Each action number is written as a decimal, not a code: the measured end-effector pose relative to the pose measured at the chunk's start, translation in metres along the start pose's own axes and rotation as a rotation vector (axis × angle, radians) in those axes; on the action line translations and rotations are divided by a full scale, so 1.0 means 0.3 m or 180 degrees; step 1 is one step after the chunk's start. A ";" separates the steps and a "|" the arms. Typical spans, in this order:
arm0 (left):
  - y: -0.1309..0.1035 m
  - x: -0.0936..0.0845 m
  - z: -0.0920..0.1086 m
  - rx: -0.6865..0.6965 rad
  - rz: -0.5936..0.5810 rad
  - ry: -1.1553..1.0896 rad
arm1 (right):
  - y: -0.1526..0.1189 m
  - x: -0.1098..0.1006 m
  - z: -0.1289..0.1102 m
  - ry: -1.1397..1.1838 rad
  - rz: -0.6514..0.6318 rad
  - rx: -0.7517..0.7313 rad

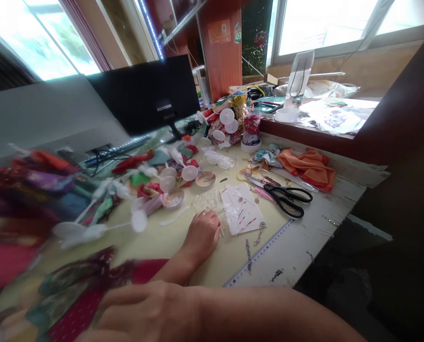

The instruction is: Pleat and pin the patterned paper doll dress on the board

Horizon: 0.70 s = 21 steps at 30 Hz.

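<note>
My left hand (203, 232), a ring on one finger, rests on the table with its fingers curled together. Its fingertips are mostly hidden beside a clear plastic packet (209, 201) and small pale pieces. Just right of it lies a white card (245, 211) with small coloured strips and round gems. My right hand (137, 306) crosses over my left forearm at the bottom, blurred, above a dark red dotted cloth (78, 304) with a green and maroon patterned part. Whether that hand grips the cloth cannot be made out.
Black-handled scissors (288, 199) and a ruler (262, 251) lie to the right, near orange cloth (308, 166). Cloth bundles with white round bases (189, 173) crowd the left and back. Round containers (205, 179) stand mid-table. Behind is a monitor (148, 97).
</note>
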<state>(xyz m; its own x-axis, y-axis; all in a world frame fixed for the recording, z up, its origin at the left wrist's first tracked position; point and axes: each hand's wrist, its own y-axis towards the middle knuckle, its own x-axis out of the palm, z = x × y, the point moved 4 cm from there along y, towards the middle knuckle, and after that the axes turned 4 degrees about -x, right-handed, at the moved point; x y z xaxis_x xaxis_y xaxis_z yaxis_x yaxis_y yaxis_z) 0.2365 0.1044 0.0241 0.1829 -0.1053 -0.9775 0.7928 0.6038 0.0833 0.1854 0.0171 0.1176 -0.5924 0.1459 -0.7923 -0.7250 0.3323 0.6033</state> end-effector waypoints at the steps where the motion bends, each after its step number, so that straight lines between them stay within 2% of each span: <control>1: 0.000 0.002 -0.002 -0.0010 0.0009 -0.0017 | 0.000 0.001 0.002 0.0011 -0.0032 0.0067; 6: -0.001 0.003 -0.018 -0.0057 0.0054 -0.0174 | 0.008 0.002 -0.001 0.0239 -0.0102 0.0158; 13: -0.008 -0.006 -0.030 -0.0060 0.0051 -0.0440 | 0.008 0.005 -0.007 0.0068 -0.0158 0.0375; 16: -0.010 -0.005 -0.029 -0.0080 0.0057 -0.0502 | 0.004 0.006 -0.007 0.0144 -0.0032 0.0220; 21: -0.008 -0.008 -0.028 -0.0066 0.0022 -0.0587 | 0.014 0.050 0.003 0.0076 0.0148 0.0140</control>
<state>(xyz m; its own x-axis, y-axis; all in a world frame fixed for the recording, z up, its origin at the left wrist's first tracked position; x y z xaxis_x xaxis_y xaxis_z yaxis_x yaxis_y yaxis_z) 0.2292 0.1098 0.0246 0.2932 -0.2430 -0.9247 0.7793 0.6209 0.0840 0.1739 0.0216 0.1082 -0.6335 0.1401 -0.7609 -0.6807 0.3665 0.6343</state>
